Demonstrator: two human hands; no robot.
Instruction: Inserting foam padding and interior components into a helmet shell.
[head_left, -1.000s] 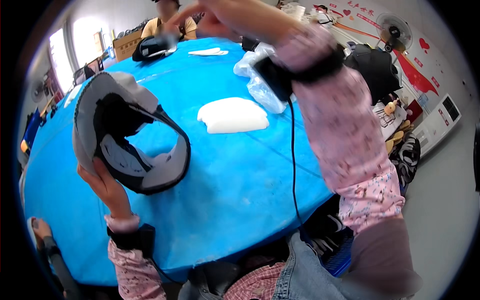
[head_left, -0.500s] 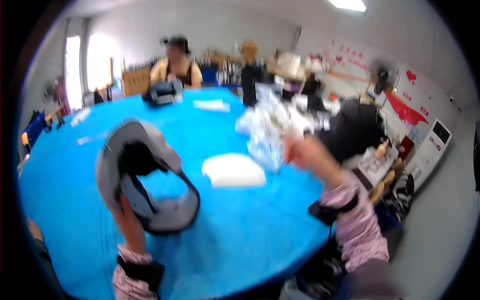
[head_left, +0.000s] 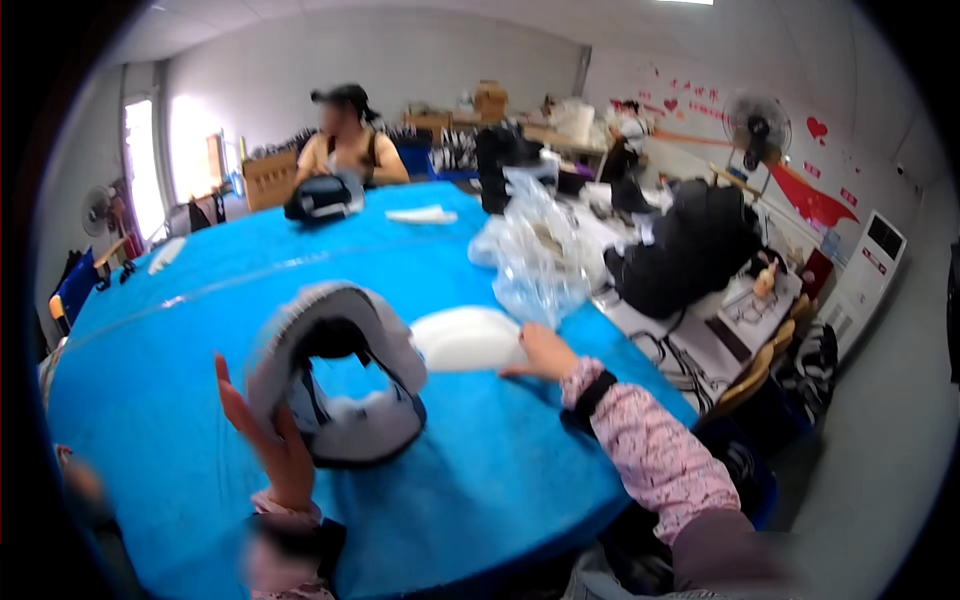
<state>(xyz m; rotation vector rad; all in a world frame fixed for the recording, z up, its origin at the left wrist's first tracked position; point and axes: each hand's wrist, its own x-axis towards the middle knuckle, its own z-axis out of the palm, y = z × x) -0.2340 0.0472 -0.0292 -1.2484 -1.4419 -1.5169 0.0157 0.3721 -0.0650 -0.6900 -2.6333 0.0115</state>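
A grey padded fabric shell [head_left: 275, 365] with dark trim and a wide opening stands tilted on the blue-covered table, in front of me. My left hand [head_left: 280, 445] holds it at its left side, the thumb against the rim by the opening and a finger stretched up past the outer edge. To the right of the shell lies a curved white foam pad [head_left: 465, 338]. My right hand [head_left: 545, 353] is on the pad's right end, its fingers closed at the edge; the fingertips are partly hidden.
A clear plastic bag [head_left: 540, 255] sits beyond the pad, with a black bundle [head_left: 690, 250] on the side table at right. Across the blue table [head_left: 200, 400], a person [head_left: 345, 150] sits behind a dark padded piece [head_left: 325, 197]. White pieces [head_left: 422, 215] lie farther off.
My right hand has come down and left from the air onto the foam pad's right end. The grey shell appears farther right and more upright, with my left hand still on it.
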